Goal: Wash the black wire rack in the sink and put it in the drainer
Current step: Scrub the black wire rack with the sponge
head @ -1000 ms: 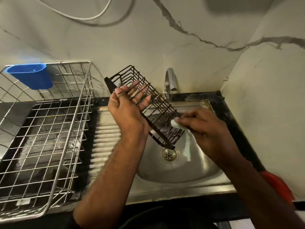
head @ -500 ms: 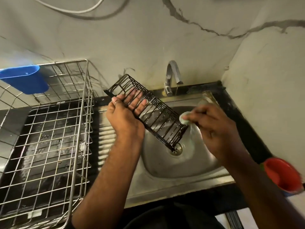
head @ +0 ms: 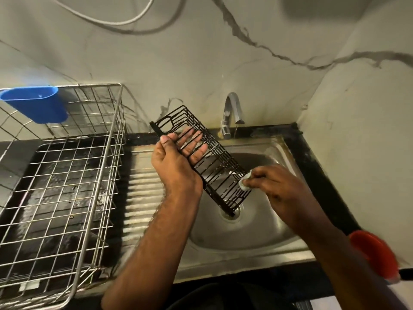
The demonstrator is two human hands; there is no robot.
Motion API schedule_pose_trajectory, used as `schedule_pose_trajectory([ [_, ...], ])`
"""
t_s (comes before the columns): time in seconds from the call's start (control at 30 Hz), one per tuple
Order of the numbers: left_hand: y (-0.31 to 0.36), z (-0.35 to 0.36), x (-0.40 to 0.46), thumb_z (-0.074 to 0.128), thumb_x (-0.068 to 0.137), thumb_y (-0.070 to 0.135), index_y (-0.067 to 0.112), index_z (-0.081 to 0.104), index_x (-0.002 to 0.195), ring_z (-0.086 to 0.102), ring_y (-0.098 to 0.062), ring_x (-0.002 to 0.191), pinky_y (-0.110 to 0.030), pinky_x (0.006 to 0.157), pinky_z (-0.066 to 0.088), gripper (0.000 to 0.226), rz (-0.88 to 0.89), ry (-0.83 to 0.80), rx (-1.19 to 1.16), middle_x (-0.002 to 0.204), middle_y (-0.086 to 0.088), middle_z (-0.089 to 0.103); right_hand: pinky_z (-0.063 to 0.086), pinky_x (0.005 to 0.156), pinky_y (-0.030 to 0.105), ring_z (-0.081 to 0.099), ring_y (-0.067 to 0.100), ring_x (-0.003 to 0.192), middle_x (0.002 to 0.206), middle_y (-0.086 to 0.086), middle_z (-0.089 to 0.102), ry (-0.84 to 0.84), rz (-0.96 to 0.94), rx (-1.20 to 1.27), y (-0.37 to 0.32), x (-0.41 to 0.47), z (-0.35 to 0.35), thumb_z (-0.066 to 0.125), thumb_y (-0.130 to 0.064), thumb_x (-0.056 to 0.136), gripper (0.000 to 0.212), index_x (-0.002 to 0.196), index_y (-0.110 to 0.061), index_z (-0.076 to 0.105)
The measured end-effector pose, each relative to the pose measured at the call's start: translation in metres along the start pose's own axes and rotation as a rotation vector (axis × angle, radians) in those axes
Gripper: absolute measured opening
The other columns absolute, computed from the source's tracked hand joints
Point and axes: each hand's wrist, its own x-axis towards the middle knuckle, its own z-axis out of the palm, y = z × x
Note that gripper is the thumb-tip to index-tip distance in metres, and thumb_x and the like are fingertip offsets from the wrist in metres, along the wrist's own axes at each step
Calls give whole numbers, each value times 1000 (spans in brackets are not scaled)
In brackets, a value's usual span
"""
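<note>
Left of my left hand (head: 176, 162) stands the drainer (head: 62, 186), well apart. Over the sink (head: 257, 238), that hand clamps the black wire rack (head: 214, 166), long axis sloping from upper left down toward the drain. My right hand (head: 277, 186), nearer its lower end, pinches a pale sponge (head: 244, 184) against the wires.

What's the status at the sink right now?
Left hand grips black wire rack over sink. Right hand scrubs with pale sponge. Drainer unobstructed.
</note>
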Motion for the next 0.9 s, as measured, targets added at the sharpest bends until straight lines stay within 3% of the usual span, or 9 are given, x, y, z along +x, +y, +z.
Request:
schedule_pose_trajectory([
  [0.13,-7,10,-11,34,112,25,12,57,94,76,-37,89,-42,62,64,31,52,27,-12,98,-20,77,55,77,37,61,17,100,109,-1,61,57,44,119,16,-2,-15,72,-1,85,30,112,-15,75],
  [0.23,-20,20,-28,35,112,25,9,57,102,76,-34,85,-41,61,64,29,68,40,-8,96,-19,77,51,80,18,58,11,93,109,0,59,225,73,148,7,7,-26,69,1,86,31,114,-11,72],
  [0.3,-30,29,-41,35,112,26,9,57,103,76,-33,84,-40,61,63,29,78,33,-19,97,-19,76,48,77,14,55,7,93,109,1,60,272,69,88,1,16,-28,66,-3,87,29,114,-12,71],
  [0.37,-38,40,-53,35,112,26,12,57,96,76,-31,81,-38,58,63,30,91,27,-28,97,-19,76,45,75,14,54,7,95,106,1,61,270,63,48,6,19,-28,67,-2,87,30,115,-12,72],
  [0.5,-48,57,-68,36,112,26,13,57,92,76,-32,81,-41,61,64,32,142,46,-58,99,-22,75,46,80,27,52,13,97,103,2,59,349,61,42,33,-2,-29,73,12,76,40,111,-9,72],
  [0.6,-49,62,-69,37,111,27,13,58,92,76,-34,85,-44,63,64,32,187,76,-62,102,-23,74,39,88,10,50,6,99,105,-1,59,397,171,134,61,-29,-31,72,14,78,36,104,-10,73],
  [0.77,-57,64,-74,37,111,27,14,58,90,75,-37,89,-46,66,64,33,219,119,-49,97,-20,75,40,84,5,58,6,92,101,-3,61,380,274,272,88,-42,-40,68,6,85,23,99,-12,72],
  [0.9,-67,73,-84,37,111,26,13,58,93,76,-34,88,-44,66,65,32,194,98,-32,102,-21,76,38,89,8,54,1,103,111,-8,57,388,233,332,76,-22,-57,62,-14,93,10,100,-15,69],
])
